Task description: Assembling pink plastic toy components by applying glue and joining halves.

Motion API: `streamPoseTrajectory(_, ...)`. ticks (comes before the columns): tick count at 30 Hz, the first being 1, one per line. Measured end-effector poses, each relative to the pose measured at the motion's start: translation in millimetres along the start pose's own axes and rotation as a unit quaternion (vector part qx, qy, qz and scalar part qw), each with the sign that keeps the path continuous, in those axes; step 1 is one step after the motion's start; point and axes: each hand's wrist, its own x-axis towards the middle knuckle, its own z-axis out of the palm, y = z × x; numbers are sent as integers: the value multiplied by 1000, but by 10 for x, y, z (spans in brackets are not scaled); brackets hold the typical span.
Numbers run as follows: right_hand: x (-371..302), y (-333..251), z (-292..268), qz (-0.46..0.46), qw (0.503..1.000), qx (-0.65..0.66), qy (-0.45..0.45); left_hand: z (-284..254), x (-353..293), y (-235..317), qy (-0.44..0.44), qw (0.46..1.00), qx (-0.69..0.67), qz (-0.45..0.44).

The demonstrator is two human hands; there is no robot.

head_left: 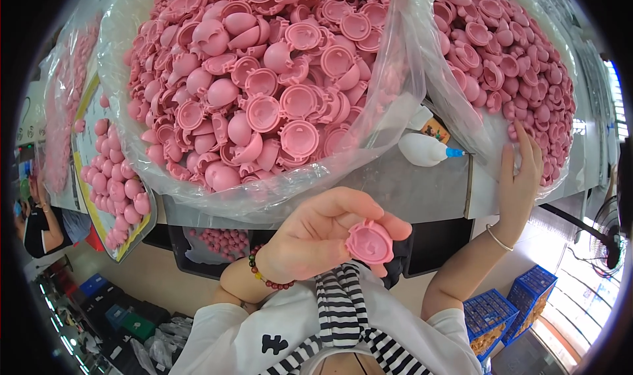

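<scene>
Near chest, left hand pinching pink shell, right hand reaching bag

The right hand's fingers are partly hidden behind the clear bag.

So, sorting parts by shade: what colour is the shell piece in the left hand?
Pink; the shell piece shows best in the head view.
</scene>
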Motion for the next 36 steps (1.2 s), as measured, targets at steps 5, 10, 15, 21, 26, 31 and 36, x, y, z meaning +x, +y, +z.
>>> streamPoseTrajectory(5, -84, 32, 44, 128, 982, 120, -71, 1, 35, -21, -28, 993, -112, -36)
streamPoseTrajectory(10, -197, -180, -86, 76, 950, 293, 71, -6, 58, -55, -57, 976, -199, -71)
streamPoseTrajectory(15, -404, -622, -244, 194, 835, 501, -120, -50, 63, -82, -31, 981, -184, -57)
streamPoseTrajectory(21, -367, -666, -207, 79, 945, 286, -138, -109, 133, -112, -34, 995, -87, -24)
streamPoseTrajectory(26, -363, -695, -240, 46, 945, 283, -160, -95, 115, -124, -17, 995, -84, -57)
streamPoseTrajectory(31, -453, -715, -184, 88, 960, 216, -153, -100, 95, -125, -56, 987, -138, -54)
streamPoseTrajectory(36, -498, -701, -232, 30, 899, 428, -90, -78, 131, -132, -9, 988, -143, -50)
